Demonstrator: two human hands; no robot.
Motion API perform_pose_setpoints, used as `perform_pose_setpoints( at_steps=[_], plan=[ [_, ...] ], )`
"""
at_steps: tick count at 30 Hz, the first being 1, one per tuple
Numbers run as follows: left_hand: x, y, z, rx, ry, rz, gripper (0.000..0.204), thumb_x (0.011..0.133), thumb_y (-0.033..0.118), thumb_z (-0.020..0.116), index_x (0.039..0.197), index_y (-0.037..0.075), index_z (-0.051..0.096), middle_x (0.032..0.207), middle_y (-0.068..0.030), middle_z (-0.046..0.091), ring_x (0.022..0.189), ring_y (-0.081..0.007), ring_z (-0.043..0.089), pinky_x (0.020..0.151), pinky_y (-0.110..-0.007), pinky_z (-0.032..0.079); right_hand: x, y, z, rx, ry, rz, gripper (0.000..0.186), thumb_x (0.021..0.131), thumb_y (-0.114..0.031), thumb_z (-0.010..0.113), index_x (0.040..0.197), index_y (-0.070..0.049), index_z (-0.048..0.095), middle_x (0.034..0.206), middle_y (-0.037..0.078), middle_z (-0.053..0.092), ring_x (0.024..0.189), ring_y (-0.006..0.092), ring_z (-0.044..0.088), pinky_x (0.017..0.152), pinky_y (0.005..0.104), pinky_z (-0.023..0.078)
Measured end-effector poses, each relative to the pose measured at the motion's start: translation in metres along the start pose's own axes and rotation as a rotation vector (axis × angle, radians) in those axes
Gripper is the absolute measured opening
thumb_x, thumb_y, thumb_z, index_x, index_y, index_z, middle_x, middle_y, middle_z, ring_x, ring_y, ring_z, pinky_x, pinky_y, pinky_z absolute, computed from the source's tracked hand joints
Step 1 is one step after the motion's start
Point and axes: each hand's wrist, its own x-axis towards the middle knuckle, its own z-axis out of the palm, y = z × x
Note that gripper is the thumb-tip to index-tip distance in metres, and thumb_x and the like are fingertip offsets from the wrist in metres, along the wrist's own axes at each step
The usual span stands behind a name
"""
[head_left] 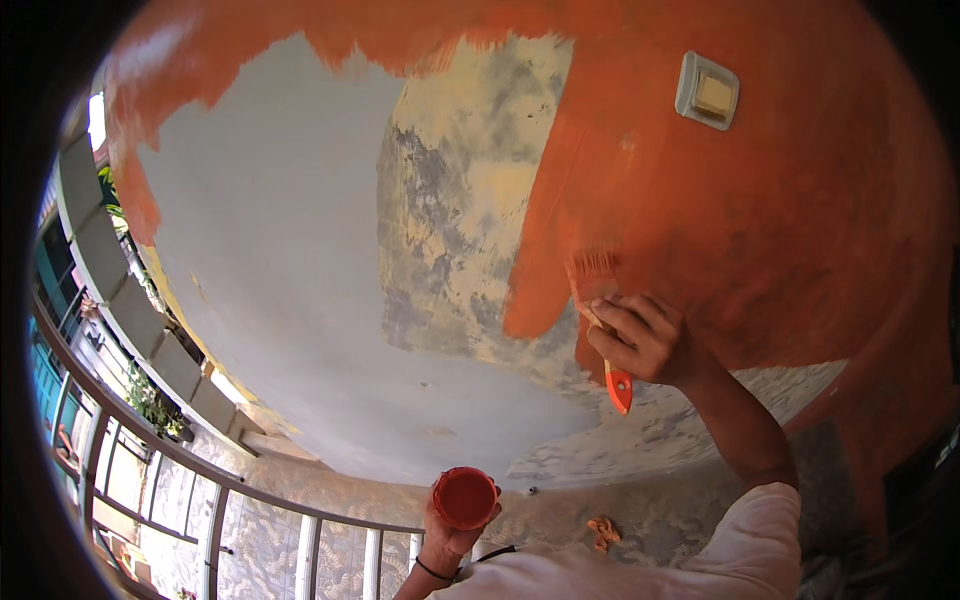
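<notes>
My right hand [645, 340] grips a paintbrush [618, 388] with a red-and-wood handle, its bristles [595, 262] against the orange-painted part of the wall [780, 220]. Left of the brush, the wall is a mottled grey and cream [460, 200], then plain pale grey [260, 250]. Orange paint runs raggedly along the upper edge. At the bottom centre my left hand [450, 535] holds a small round cup [465, 497] of red-orange paint upright, away from the wall.
A light switch [708, 92] sits on the orange wall at upper right. A metal railing [218, 508] curves along the lower left, with plants [150, 405] beyond it. An orange crumpled scrap [604, 532] lies on the patterned floor [555, 515] below the wall.
</notes>
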Motion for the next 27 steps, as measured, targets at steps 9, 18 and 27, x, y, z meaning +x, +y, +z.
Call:
perform_pose_setpoints(
  at_steps=[9,18,27],
  plan=[
    [-0.003,-0.001,0.004,0.048,-0.002,-0.033,0.058,0.099,0.049,0.062,0.134,0.003,0.068,0.129,-0.0207,0.067,0.117,-0.0396,0.063,0.086,-0.048,0.056,0.104,0.115,-0.065,0.097,0.446,0.178,0.024,0.083,0.008,0.081,0.102,-0.006,0.078,0.104,0.010,0.077,0.094,0.0237,0.076,0.076,0.0330,0.063],
    [-0.015,0.021,-0.012,-0.004,0.005,0.021,0.059,0.099,0.050,0.063,0.134,0.002,0.068,0.127,-0.0204,0.067,0.117,-0.0387,0.061,0.083,-0.048,0.056,0.047,-0.037,0.045,0.088,-0.035,-0.077,0.023,0.076,0.004,0.081,0.093,-0.008,0.071,0.108,0.008,0.073,0.088,0.0234,0.072,0.072,0.0350,0.061],
    [-0.024,0.054,-0.033,-0.083,-0.044,0.038,0.056,0.107,0.053,0.057,0.134,0.005,0.066,0.132,-0.0213,0.069,0.124,-0.0434,0.065,0.094,-0.057,0.057,0.192,0.082,-0.013,0.088,0.504,0.001,0.016,0.086,0.003,0.081,0.098,-0.007,0.076,0.103,0.008,0.076,0.085,0.0227,0.073,0.072,0.0345,0.059]
  ],
)
